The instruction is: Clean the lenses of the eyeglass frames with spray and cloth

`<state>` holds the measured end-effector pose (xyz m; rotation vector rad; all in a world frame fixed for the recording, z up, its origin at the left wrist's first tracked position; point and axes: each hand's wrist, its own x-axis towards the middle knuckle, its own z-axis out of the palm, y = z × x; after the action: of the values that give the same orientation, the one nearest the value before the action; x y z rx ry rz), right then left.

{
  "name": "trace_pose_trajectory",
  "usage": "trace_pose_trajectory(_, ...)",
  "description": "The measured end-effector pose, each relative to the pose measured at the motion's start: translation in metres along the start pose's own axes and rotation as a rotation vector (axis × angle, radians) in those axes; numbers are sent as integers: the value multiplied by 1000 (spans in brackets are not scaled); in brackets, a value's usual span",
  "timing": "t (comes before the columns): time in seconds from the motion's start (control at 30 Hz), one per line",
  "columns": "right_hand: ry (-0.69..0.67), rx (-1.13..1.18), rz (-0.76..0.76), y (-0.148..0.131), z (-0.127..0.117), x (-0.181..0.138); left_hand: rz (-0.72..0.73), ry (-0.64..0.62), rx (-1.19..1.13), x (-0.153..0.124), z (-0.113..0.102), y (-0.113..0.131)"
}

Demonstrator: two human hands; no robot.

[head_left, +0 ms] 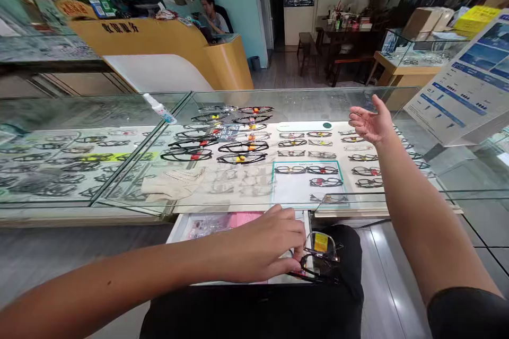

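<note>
My left hand (274,246) reaches across an open drawer (175,232), its fingers curled around dark-framed eyeglasses (314,270). Thin-rimmed eyeglasses (321,242) with a yellow sticker on the lens sit right beside them, close to my fingertips and above my knee. Whether my fingers also touch that second pair is hidden. Stretched forward over the glass showcase, my right hand (371,122) is open and holds nothing, its palm turned up and inward. Below and around it are rows of eyeglasses (363,157) on a white shelf.
Several dark eyeglasses (243,147) are laid out on the glass counter, near a beige cloth (173,184) and a small white bottle (159,109). A printed sign (465,81) stands at the right. Behind the counter, a person (214,14) sits at a yellow desk (159,36).
</note>
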<state>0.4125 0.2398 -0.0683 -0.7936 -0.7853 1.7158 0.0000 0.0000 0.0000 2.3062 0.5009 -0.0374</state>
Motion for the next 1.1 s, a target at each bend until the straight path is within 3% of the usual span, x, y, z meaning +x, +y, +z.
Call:
trace_pose_trajectory(0.23,-20,-53,-13,-2,0,-2,-66,10,29,4,23,-14)
trace_pose_trajectory(0.47,-1,-46,-34,1,-1,1,-141,17,62,14,42,-56)
trace_pose_trajectory(0.73,37,-75,-47,0,-1,2,-199,65,145,28,49,-91)
trace_pose_trajectory(0.97,32,-109,-49,-2,0,3,-251,150,414,60,59,-164)
trace_pose_trajectory(1.1,26,-130,-70,-2,1,3,-290,200,457,81,59,-205)
